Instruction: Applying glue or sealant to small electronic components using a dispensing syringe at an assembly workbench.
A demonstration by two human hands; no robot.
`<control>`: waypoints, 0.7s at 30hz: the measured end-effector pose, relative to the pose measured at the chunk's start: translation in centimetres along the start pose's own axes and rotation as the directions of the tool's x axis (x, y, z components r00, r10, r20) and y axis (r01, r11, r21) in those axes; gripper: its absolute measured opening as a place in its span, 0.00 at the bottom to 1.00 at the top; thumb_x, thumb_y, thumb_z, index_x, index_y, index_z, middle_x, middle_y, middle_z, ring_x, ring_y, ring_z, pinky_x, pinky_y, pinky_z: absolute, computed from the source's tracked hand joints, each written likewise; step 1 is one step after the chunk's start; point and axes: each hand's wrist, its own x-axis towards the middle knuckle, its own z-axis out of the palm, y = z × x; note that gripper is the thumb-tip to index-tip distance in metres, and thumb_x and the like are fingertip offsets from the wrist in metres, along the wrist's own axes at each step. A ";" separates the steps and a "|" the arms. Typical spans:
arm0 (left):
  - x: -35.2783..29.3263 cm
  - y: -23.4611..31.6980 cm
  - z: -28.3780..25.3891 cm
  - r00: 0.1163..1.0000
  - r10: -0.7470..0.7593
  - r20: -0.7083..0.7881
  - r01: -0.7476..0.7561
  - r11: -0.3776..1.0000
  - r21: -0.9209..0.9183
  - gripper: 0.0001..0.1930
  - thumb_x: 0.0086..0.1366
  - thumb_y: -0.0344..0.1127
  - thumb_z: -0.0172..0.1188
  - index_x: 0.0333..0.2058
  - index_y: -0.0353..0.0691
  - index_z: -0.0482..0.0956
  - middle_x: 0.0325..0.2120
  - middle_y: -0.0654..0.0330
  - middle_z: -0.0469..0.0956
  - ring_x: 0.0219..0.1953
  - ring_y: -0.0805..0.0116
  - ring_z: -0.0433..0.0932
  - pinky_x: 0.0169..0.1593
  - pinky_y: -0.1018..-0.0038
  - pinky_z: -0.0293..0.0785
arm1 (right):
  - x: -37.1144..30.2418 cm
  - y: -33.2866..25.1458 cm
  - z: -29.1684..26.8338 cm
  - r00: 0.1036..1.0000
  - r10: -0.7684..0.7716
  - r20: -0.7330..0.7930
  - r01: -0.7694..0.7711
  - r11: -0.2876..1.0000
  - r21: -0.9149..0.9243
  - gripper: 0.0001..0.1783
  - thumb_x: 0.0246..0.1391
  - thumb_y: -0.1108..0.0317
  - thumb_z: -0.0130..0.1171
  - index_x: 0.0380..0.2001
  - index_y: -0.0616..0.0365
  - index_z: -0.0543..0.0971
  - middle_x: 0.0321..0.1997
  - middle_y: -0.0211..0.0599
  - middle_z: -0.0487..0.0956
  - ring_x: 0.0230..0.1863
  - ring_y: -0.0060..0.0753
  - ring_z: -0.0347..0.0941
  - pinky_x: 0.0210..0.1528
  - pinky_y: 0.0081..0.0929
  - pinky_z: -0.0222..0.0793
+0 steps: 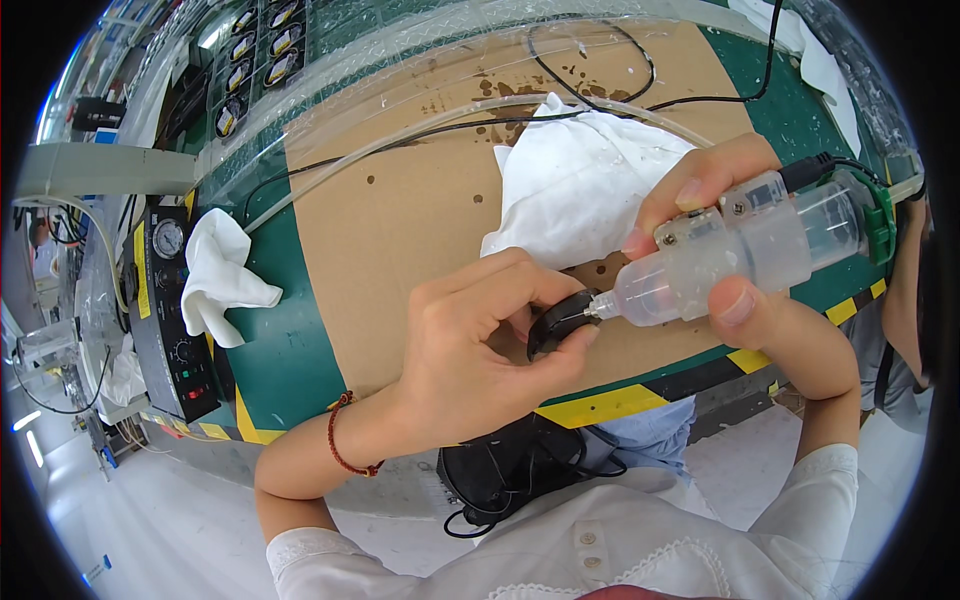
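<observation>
At the left of the frame, a black control box point(172, 310) with a round gauge stands beside a crumpled white cloth point(225, 275) on a green table point(275, 350). Just left of the lower centre, the person's left hand point(475, 340) is curled, with a red cord bracelet point(345, 440) at the wrist. Its thumb and fingers are pinched narrowly around a small, curved black piece point(560, 325), which sits near the centre, above brown cardboard point(400, 240). Behind it, a larger white cloth point(580, 180) lies bunched on the stained board. Right of centre, a clear syringe-like dispenser point(690, 275) is tilted, its nozzle at the black piece's edge; I cannot tell whether they touch. The right hand point(780, 325) grips the barrel, thumb below, fingers above, spread only the barrel's width.
</observation>
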 end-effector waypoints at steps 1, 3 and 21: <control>0.0 -0.1 0.0 1.000 -0.005 -0.004 0.005 1.000 -0.011 0.08 0.39 0.25 0.61 0.22 0.33 0.73 0.15 0.63 0.69 0.13 0.78 0.64 0.16 0.84 0.59 | 0.0 0.0 0.0 1.000 0.000 0.000 0.000 1.000 0.001 0.30 0.36 0.41 0.56 0.33 0.51 0.59 0.26 0.39 0.70 0.28 0.27 0.69 0.30 0.23 0.68; 0.0 0.1 -0.1 1.000 -0.012 -0.002 0.012 1.000 -0.002 0.08 0.39 0.25 0.61 0.22 0.33 0.73 0.15 0.63 0.69 0.13 0.79 0.64 0.16 0.84 0.59 | -0.1 -0.1 0.1 0.999 0.027 -0.017 -0.027 1.000 -0.001 0.31 0.36 0.41 0.55 0.33 0.51 0.59 0.26 0.39 0.70 0.27 0.27 0.69 0.30 0.23 0.68; 0.1 0.6 -0.2 0.998 -0.059 0.002 0.059 0.998 0.012 0.09 0.39 0.25 0.62 0.22 0.32 0.73 0.17 0.61 0.71 0.13 0.80 0.66 0.16 0.85 0.60 | 0.0 0.0 0.0 0.998 0.000 -0.057 -0.001 1.000 -0.025 0.30 0.38 0.39 0.53 0.33 0.51 0.57 0.25 0.39 0.69 0.26 0.24 0.67 0.29 0.20 0.65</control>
